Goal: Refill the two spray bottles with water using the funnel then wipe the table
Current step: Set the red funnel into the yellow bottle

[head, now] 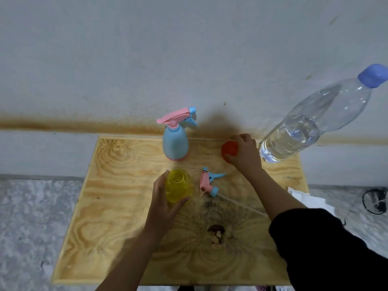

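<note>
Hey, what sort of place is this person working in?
Probably a plain indoor room with a makeshift work spot: an unfinished plywood table set against a stained pale wall, over a mottled grey floor.

A pale grey wall (marked low down by a rusty orange band) rises behind the plywood table, above a mottled grey floor.

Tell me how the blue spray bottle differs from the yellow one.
The blue spray bottle is opaque; the yellow spray bottle is see-through. The blue one wears its pink trigger head, while the yellow one's neck is open, a loose trigger head lying beside it. The blue one stands untouched at the back; the yellow one is nearer, held by the left hand. Both stand upright on the wooden table.
</note>
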Demonstrator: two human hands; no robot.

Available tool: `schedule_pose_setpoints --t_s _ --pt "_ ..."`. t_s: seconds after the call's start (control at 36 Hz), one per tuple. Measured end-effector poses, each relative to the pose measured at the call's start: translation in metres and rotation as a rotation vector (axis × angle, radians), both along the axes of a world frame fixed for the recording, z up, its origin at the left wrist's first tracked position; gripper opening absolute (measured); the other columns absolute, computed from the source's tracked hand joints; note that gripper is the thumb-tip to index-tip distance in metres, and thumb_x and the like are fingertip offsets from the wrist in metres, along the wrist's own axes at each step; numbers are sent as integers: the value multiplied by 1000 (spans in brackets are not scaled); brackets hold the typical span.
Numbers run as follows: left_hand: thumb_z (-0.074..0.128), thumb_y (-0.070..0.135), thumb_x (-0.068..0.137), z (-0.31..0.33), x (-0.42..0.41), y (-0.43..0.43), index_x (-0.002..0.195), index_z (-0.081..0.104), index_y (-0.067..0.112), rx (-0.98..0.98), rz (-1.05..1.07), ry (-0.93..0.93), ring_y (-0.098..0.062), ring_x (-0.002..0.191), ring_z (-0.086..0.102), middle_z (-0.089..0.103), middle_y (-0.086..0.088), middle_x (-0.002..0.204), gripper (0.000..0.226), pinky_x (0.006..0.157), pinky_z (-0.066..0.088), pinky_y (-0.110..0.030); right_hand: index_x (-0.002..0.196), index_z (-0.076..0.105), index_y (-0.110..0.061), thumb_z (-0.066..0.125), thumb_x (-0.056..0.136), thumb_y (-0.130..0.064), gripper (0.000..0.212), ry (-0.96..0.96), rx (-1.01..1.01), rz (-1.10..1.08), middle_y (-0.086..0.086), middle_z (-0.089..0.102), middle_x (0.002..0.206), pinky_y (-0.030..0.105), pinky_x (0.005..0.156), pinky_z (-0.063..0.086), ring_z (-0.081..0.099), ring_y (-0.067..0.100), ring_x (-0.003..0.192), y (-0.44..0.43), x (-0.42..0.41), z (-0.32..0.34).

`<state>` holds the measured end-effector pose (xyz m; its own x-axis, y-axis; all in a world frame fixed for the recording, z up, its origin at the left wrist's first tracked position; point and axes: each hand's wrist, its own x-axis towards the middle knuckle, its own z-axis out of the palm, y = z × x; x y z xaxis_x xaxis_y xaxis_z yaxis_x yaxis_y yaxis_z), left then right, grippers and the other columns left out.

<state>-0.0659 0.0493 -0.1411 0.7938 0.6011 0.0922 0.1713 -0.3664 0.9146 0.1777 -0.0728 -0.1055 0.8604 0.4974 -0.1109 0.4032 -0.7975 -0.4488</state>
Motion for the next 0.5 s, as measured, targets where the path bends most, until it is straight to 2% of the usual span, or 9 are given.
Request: schedule_pose_setpoints --t_s 0.06,0.14,0.28,0.39,0.5 --pt "63 64 72 -3 -1 1 137 17 47 5 5 -17 8 123 34 32 17 133 81 96 33 -8 128 51 -13 77 70 -21 65 43 -110 37 11 39 136 41 87 46 42 35 120 6 7 -4" --pt "60 67 74 -8 -1 3 139 19 47 -8 3 -48 6 126 34 29 33 133 79 100 32 -9 132 48 -18 83 64 -19 77 128 -258 87 9 37 139 42 86 47 42 36 120 12 15 -10" --pt "57 68 76 -8 -1 3 140 18 37 28 1 -9 -13 126 39 32 14 132 81 100 39 -28 128 53 -19 83 59 -13 76 81 -318 116 9 47 130 43 85 51 51 35 113 11 24 -15" --pt "57 67 77 -6 -1 3 140 17 39 50 -6 -5 -18 126 39 31 13 133 80 99 43 -38 127 55 -20 84 58 -20 74 77 -248 89 8 52 127 42 84 52 55 33 110 4 21 -13" --pt "55 70 77 -3 0 3 139 16 41 57 -12 1 -14 125 39 31 12 133 79 98 42 -34 125 56 -19 85 58 -23 73 101 1 -50 7 54 123 34 83 46 54 28 109 -6 9 -8"
